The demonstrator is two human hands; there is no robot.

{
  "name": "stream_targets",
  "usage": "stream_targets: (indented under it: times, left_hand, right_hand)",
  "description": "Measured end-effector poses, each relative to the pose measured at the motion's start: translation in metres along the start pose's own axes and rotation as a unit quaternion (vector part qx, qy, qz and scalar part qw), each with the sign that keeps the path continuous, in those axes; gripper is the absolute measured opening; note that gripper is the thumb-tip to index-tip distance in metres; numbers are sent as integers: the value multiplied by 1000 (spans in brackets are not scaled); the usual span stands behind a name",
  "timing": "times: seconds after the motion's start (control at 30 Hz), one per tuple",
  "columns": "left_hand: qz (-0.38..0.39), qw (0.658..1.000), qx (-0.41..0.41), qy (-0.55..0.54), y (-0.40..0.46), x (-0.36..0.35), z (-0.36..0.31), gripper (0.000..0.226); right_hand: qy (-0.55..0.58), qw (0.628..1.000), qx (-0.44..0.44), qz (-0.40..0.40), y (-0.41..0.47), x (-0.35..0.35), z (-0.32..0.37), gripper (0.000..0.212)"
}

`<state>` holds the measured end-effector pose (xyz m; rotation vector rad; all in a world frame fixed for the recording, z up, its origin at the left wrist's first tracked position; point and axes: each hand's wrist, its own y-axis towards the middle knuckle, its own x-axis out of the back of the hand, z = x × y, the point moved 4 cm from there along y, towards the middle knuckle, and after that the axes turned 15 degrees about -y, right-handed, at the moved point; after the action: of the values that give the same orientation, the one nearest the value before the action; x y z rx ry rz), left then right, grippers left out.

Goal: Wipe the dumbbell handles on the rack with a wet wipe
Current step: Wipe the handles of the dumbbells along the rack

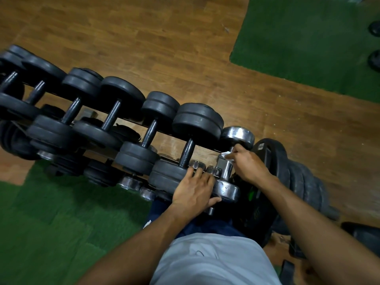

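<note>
A row of black dumbbells [115, 114] lies across a dark rack [131, 120], running from upper left to lower right. At the right end sits a chrome dumbbell [236, 136]. My right hand [249, 166] is wrapped around its handle [226, 171] with a white wet wipe [226, 154] showing above the fingers. My left hand [194, 189] rests flat, fingers spread, on the near black head of the neighbouring dumbbell [170, 175] and the chrome head [226, 191].
Black weight plates [287, 171] lean in a stack right of the rack. Small chrome dumbbells [131, 184] sit on a lower tier. Green turf mats [51, 223] lie at lower left and upper right, on a wooden floor [164, 48].
</note>
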<state>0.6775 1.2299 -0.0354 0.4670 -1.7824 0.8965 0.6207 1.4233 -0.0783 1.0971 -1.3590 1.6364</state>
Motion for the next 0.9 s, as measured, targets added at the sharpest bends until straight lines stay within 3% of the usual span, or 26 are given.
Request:
stream_targets:
  times: [0.1, 0.23, 0.43, 0.53, 0.63, 0.8, 0.9]
  left_hand:
    - [1, 1000, -1, -1, 0, 0, 0, 74]
    - [2, 1000, -3, 0, 0, 2, 0, 73]
    - [0, 1000, -2, 4, -1, 2, -1, 74]
    - [2, 1000, -4, 9, -1, 1, -1, 75]
    - [1, 1000, -8, 14, -1, 2, -1, 75]
    - [3, 1000, -6, 11, -1, 2, -1, 76]
    - [3, 1000, -7, 12, -1, 2, -1, 75]
  right_hand:
    - [3, 1000, -1, 11, -2, 3, -2, 26]
    - [-9, 998, -45, -53, -3, 10, -2, 41]
    - [108, 973, -193, -74, -16, -4, 9, 35]
    - [145, 959, -240, -45, -20, -3, 8, 14]
    - [175, 949, -259, -43, -13, -2, 0, 32]
    - [269, 900, -343, -1, 1, 4, -9, 19]
    - [313, 883, -346, 48, -1, 3, -9, 19]
